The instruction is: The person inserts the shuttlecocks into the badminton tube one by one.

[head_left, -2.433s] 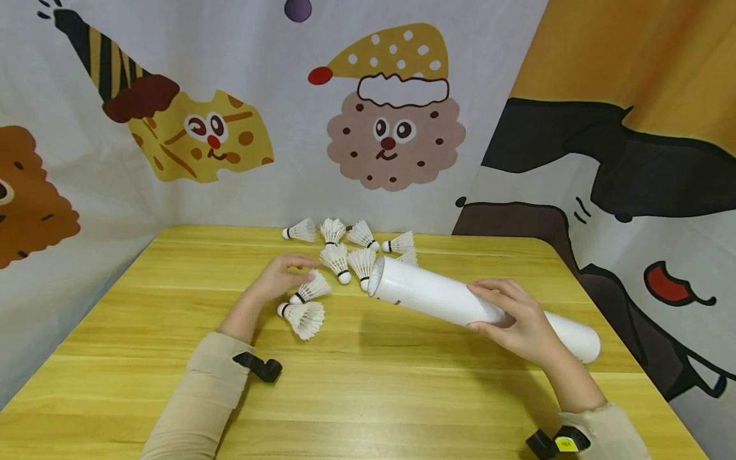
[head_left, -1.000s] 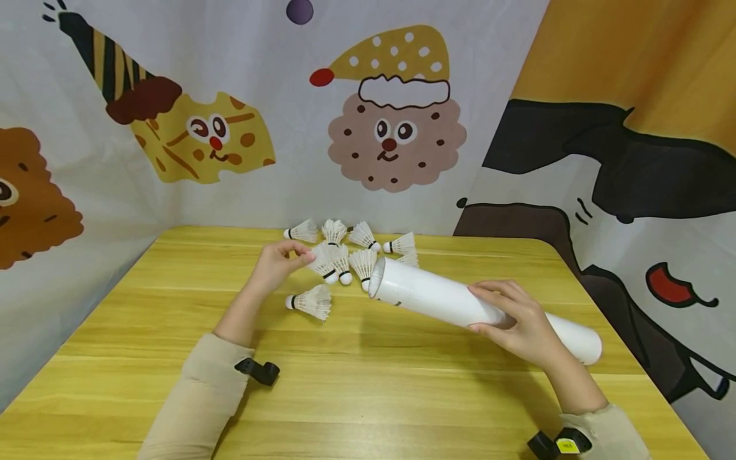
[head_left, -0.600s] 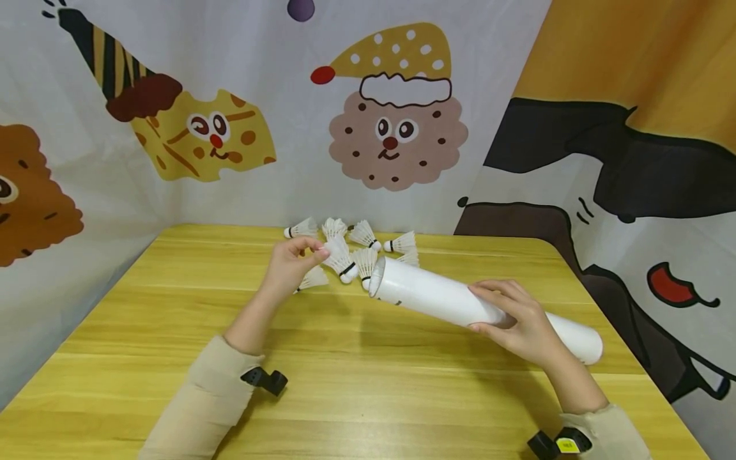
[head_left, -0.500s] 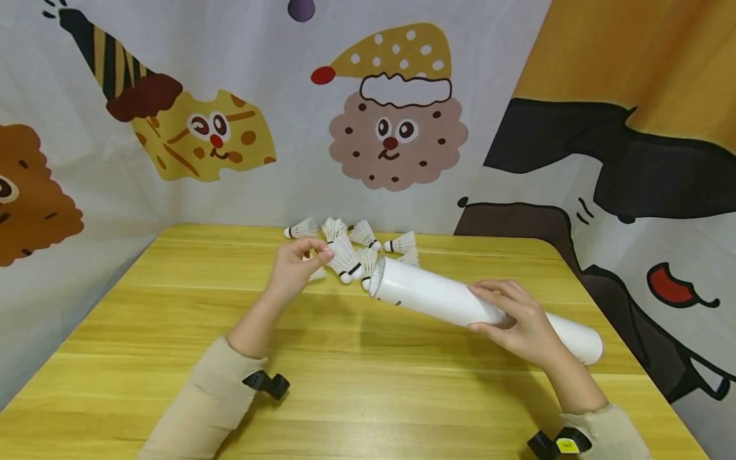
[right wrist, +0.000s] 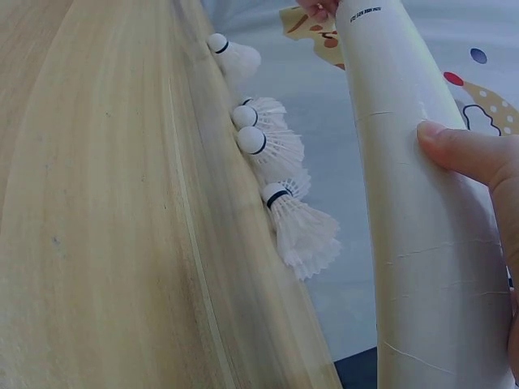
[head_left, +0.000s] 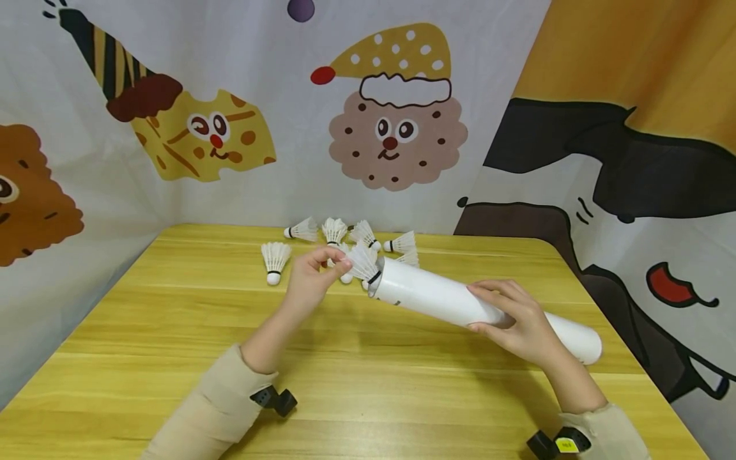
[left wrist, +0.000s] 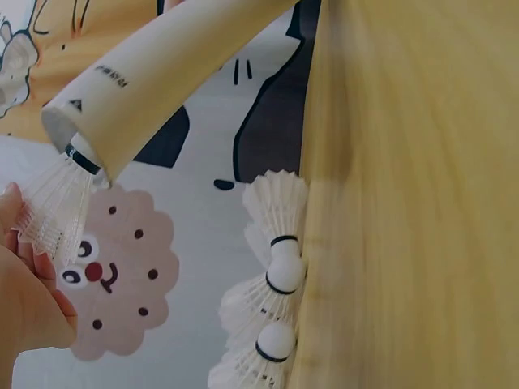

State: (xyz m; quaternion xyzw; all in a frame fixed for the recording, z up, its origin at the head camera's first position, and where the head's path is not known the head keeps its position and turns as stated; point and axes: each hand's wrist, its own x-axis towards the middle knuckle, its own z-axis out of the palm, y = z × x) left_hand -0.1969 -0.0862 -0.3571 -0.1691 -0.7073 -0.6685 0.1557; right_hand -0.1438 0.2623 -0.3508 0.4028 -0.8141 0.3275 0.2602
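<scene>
A person's left hand pinches a shuttlecock by its feathers — cork just inside the mouth of a white tube, skirt outside — as the right hand grips the tube around its middle, above the tabletop's right half. The insertion looks barely begun, and other shuttlecocks lie loose near the far edge, a lone shuttle apart toward the left edge; whether the tube holds any deeper inside cannot be seen.
</scene>
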